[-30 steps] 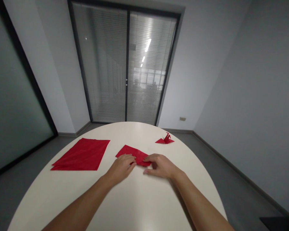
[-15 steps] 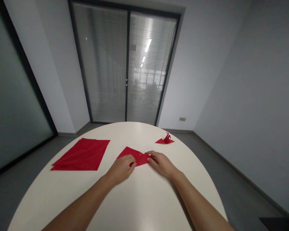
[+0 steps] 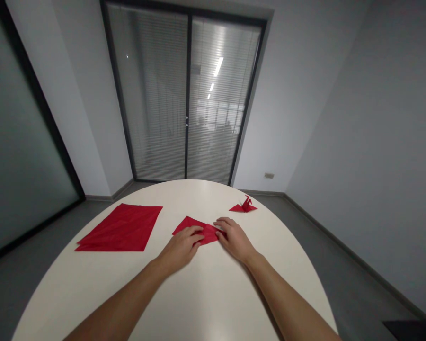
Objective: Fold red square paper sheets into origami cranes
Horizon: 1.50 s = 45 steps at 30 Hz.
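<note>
A folded piece of red paper [image 3: 209, 233] lies on the white table in front of me, a crease line showing across its middle. My left hand [image 3: 182, 247] rests on its near left part with the fingers stretched out over the paper, covering some of it. At the right corner is my right hand [image 3: 234, 239], thumb and fingers apart, the thumb touching the paper's edge and the forefinger just above it. Behind my right hand stands a folded red paper crane [image 3: 246, 206] with its wings spread.
A stack of larger red paper sheets [image 3: 122, 229] lies to the left on the round white table [image 3: 202, 293]. Beyond the table's far edge are a glass partition with blinds [image 3: 159, 104] and grey walls. A dark object [image 3: 412, 329] shows at the lower right corner.
My left fingers have gone from a curled pinch to stretched out on the paper. A raised fold near the right hand now lies flatter. Right fingers have lifted slightly off the edge.
</note>
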{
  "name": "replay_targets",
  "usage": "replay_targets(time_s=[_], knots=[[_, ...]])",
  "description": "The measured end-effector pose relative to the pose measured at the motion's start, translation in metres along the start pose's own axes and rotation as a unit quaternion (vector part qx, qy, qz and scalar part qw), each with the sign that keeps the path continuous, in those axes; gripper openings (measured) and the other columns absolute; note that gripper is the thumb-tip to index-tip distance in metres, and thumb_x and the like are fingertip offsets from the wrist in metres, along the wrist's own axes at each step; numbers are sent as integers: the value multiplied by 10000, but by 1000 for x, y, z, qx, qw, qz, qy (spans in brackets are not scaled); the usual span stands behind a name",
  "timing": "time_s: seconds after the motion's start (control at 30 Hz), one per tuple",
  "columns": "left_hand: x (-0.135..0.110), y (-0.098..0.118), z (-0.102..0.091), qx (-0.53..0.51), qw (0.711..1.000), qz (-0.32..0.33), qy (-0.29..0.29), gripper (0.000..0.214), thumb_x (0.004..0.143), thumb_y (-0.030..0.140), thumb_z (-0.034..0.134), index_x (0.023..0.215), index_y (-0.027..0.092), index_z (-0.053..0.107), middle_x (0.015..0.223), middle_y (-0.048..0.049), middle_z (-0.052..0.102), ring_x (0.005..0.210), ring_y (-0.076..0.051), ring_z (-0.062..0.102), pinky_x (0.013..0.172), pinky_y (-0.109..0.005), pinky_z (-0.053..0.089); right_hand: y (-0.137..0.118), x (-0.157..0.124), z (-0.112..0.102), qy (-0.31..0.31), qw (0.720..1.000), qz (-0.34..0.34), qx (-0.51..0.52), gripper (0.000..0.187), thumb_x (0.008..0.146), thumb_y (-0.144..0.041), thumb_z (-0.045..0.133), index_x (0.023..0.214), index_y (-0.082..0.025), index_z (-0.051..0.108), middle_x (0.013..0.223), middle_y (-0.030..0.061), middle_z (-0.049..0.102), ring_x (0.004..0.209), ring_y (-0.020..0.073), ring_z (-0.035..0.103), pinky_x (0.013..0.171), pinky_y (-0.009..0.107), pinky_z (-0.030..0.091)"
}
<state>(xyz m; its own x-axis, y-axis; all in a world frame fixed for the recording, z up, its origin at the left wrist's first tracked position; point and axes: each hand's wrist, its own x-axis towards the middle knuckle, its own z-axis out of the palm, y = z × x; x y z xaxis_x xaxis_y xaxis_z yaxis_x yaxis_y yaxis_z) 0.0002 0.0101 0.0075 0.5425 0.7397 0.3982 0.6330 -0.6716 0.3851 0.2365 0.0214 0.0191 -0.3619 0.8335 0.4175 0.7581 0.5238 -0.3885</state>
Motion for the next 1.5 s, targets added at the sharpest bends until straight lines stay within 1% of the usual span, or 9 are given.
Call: replay_targets(time_s=[0.17,0.37,0.57,0.73,0.97,1.1,1.27,1.4,1.5], knots=[[1,-2,2,14,1000,11,-17,360,985,227,439,1278,252,648,1363,-57,614,1227,-245,558,1061,-433,458,-24,-4,0,-52,997,-52,-13,459,986,-317,475,1424,-190,522,1446,129,544,1327,271,490,1137,461,359],[4,1,1,10,999,7,-30,386,976,206,436,1307,261,628,1328,-57,647,1203,-240,570,1027,-435,467,-34,-12,12,-195,980,-31,2,739,1004,-568,367,1572,-114,236,1613,166,257,1510,290,208,1227,521,157],[2,2,-1,22,999,11,-27,351,986,282,459,1280,248,648,1290,-65,669,1186,-257,575,1024,-445,460,-24,-11,4,-212,977,19,-18,760,995,-635,297,1572,-142,249,1623,140,223,1520,303,155,1230,525,114],[1,9,-7,39,997,50,-36,309,985,283,467,1201,244,685,1225,-70,677,1122,-256,586,1005,-442,462,-20,-10,-4,-185,980,48,-52,618,1033,-482,297,1554,-150,310,1631,110,218,1527,328,83,1215,587,61],[2,15,-11,33,998,50,-35,272,945,238,505,1160,231,672,1242,-69,663,1125,-259,574,1014,-437,464,-33,-11,2,-187,982,25,-30,643,1015,-447,365,1567,-130,266,1624,145,233,1518,307,165,1211,524,188],[1,14,-13,27,997,57,-47,297,929,259,528,1196,232,657,1196,-67,687,1149,-267,566,1034,-442,455,-28,-12,3,-222,972,55,-48,646,1036,-466,262,1574,-111,230,1635,138,177,1523,323,115,1220,552,119],[-3,13,-13,36,994,73,-69,454,877,324,606,1321,230,602,1329,-92,616,1249,-290,523,1114,-479,388,-15,-9,-1,-170,975,105,-99,610,1021,-425,324,1563,-147,286,1649,103,159,1522,359,80,1206,598,91],[-3,14,-12,51,995,54,-63,456,894,366,588,1341,272,582,1363,-80,592,1256,-296,515,1086,-496,406,-18,-7,-2,-88,990,49,-99,510,973,-293,446,1459,-143,488,1598,126,333,1487,322,248,1203,513,209],[-4,15,-12,54,997,35,-53,442,900,377,584,1331,279,577,1373,-74,590,1253,-299,516,1050,-496,436,-23,-6,-3,-74,996,-38,-39,441,952,-277,499,1369,-164,588,1443,131,551,1364,283,450,1156,452,325]])
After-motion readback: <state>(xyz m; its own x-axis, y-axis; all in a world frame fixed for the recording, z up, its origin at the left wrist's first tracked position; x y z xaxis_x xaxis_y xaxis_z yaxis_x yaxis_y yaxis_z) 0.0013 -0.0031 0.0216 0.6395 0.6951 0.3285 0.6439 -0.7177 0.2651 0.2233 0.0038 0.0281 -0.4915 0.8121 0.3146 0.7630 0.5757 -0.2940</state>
